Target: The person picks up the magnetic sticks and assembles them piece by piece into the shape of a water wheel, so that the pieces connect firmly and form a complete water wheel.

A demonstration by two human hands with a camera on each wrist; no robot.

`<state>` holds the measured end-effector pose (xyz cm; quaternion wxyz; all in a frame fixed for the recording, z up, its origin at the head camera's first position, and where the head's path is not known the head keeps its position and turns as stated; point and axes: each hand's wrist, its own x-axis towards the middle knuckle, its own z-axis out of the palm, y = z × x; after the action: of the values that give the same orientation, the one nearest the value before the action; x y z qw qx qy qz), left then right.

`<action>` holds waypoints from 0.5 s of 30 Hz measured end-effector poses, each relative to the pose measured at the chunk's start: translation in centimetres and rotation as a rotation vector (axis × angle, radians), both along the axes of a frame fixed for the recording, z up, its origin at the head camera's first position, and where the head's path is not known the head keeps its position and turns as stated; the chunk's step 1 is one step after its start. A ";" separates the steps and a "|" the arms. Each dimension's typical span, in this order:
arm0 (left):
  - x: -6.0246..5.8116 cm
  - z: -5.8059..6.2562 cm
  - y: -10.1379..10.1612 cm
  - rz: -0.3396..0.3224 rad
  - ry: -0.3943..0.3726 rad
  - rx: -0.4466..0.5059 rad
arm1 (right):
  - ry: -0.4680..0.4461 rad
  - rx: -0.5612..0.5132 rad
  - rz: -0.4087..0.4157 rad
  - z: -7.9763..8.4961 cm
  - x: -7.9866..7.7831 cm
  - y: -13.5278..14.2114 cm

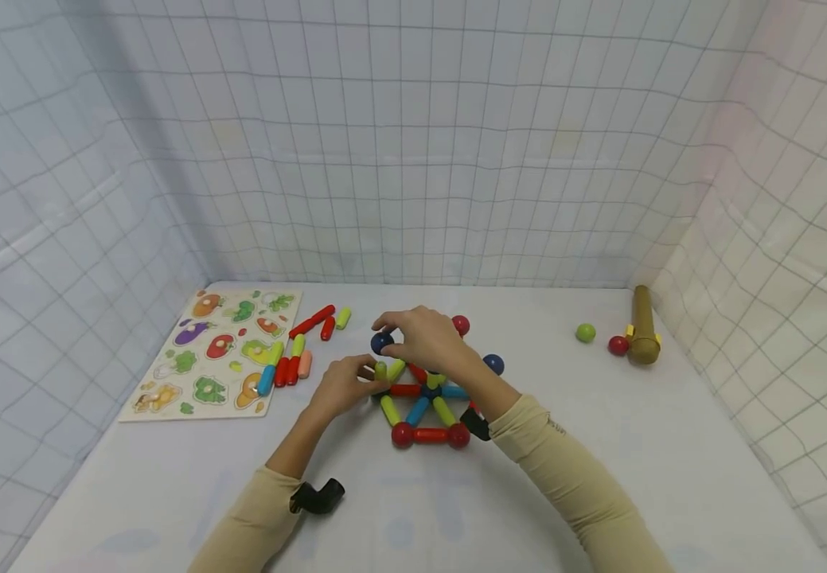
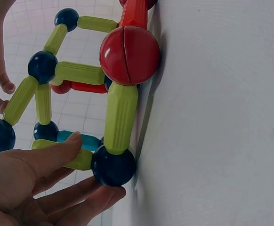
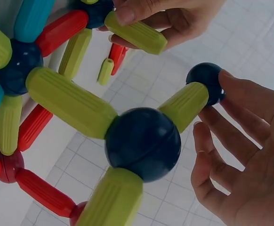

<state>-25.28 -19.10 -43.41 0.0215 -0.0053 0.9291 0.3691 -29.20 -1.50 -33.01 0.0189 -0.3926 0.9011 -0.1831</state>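
A construction of coloured magnetic rods and balls stands on the table, with a flat wheel of red, blue and yellow-green rods round a dark blue hub ball [image 3: 15,67]. My left hand [image 1: 345,387] pinches an upright yellow-green rod [image 3: 137,34] that rises from a blue ball [image 2: 113,165] on the wheel's left side. Above the wheel, my right hand [image 1: 429,341] holds a dark blue ball [image 3: 205,81] between thumb and fingers. That ball sits on the end of a short yellow-green rod [image 3: 186,106], joined to a raised blue ball [image 3: 142,144].
Left of the construction lie several loose rods [image 1: 311,322] and a vegetable picture board [image 1: 198,338], with some rods across its right edge. At the right are a green ball [image 1: 586,333], a red ball [image 1: 618,345] and a brownish-gold cylinder [image 1: 644,326]. Grid-patterned cloth walls surround the table.
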 end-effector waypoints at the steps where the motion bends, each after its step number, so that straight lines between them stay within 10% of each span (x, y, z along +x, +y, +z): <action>1: 0.0 0.0 0.0 0.001 0.000 0.000 | -0.003 -0.003 0.010 -0.1 0.0 0.0; 15: 0.1 0.0 -0.1 0.004 -0.020 0.009 | 0.000 0.037 0.010 -1.8 0.6 -0.6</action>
<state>-25.15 -19.15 -43.37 0.0301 -0.0108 0.9271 0.3733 -28.60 -2.12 -34.84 0.0270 -0.3966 0.9025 -0.1660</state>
